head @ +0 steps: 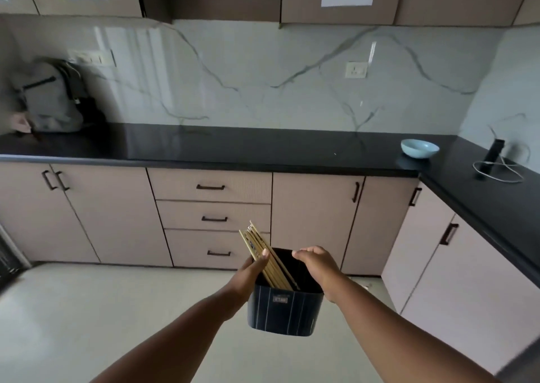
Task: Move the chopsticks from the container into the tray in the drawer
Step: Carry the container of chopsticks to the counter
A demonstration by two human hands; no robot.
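Observation:
A dark blue striped container (285, 309) hangs in the air in front of me, held from both sides. My left hand (249, 277) grips its left rim, thumb pressed against the chopsticks. My right hand (317, 268) grips its right rim. Several pale wooden chopsticks (258, 246) lean to the left inside it, their tips sticking out above the rim. Beyond stands a stack of three drawers (213, 217), all shut, each with a dark handle. No tray is visible.
A black countertop (233, 146) runs along the wall and turns down the right side. On it are a grey backpack (48, 99) at the far left, a light blue bowl (419, 148) and a black device with a white cable (493, 160) at the right. The floor is pale.

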